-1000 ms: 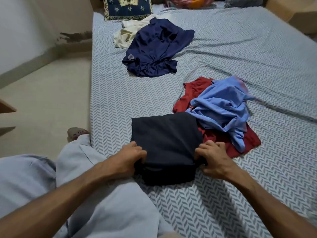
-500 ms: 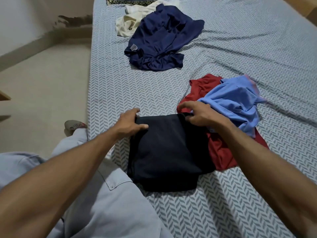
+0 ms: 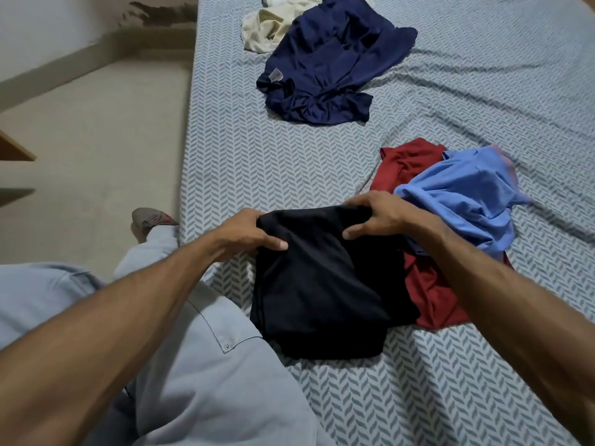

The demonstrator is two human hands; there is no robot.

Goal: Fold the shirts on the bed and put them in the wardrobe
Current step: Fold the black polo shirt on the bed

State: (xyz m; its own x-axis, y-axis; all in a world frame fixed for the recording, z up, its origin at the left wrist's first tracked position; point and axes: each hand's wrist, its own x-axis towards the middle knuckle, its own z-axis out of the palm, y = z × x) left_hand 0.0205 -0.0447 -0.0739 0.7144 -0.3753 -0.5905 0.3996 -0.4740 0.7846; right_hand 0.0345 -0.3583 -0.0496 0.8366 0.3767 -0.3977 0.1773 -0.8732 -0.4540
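A partly folded black shirt (image 3: 322, 284) lies near the bed's left edge, its far edge raised off the sheet. My left hand (image 3: 248, 233) grips its far left corner and my right hand (image 3: 376, 217) grips its far right corner. To its right a crumpled light blue shirt (image 3: 463, 194) lies on top of a red shirt (image 3: 431, 291). Farther up the bed a navy shirt (image 3: 331, 56) lies crumpled, overlapping a cream shirt (image 3: 260, 30).
The bed (image 3: 483, 381) has a grey herringbone sheet. On the left are the beige floor (image 3: 96, 156), my foot (image 3: 149, 218) and my grey-trousered leg (image 3: 199, 365). A wooden edge (image 3: 16, 149) shows at far left.
Both hands went from the black shirt's near edge to its far corners, took hold and lifted that edge. The view tilted down.
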